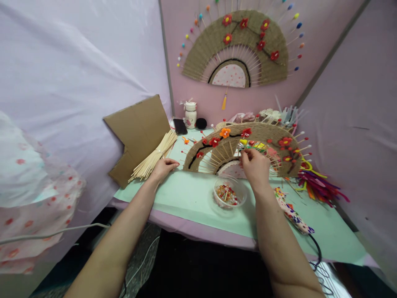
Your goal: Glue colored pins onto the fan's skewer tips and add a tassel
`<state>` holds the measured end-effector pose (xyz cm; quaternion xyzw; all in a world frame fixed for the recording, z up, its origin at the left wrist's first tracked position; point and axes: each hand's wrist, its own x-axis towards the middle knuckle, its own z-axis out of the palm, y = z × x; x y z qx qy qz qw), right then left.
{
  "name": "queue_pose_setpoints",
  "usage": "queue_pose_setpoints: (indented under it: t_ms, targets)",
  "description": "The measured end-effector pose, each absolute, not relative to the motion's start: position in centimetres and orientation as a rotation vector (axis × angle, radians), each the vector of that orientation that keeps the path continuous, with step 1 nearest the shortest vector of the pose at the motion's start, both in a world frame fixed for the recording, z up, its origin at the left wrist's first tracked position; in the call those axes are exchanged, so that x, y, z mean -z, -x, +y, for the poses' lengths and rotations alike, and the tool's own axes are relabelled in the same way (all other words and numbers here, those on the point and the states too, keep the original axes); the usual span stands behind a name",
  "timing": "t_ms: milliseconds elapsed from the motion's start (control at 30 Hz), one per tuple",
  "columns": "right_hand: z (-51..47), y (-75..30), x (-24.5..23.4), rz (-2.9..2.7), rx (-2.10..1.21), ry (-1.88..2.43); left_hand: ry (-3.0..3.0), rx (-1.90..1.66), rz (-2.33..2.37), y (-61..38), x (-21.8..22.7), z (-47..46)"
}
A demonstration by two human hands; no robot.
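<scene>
A jute-wrapped fan with red and orange felt flowers lies on the mint green table. My right hand rests over the fan's lower middle, fingers pinched near its wooden ribs; what they pinch is too small to make out. My left hand lies palm down at the fan's left end, fingers curled, touching a bundle of wooden skewers. A clear plastic bowl of coloured beads sits just below my right hand.
A cardboard sheet leans at the left. A second, finished fan hangs on the pink wall. Coloured pipe cleaners lie at the right, a patterned tool with a black cord near the front edge, a white jar behind.
</scene>
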<state>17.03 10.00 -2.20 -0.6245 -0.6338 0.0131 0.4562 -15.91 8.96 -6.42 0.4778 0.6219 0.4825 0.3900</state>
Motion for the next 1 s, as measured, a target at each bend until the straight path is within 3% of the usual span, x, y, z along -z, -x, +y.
queue_pose_setpoints:
  t_ms: [1000]
  targets:
    - [9.38,-17.26,2.19,-1.543,-0.102,1.516,-1.177,-1.370,1.432,16.16,6.33,8.65]
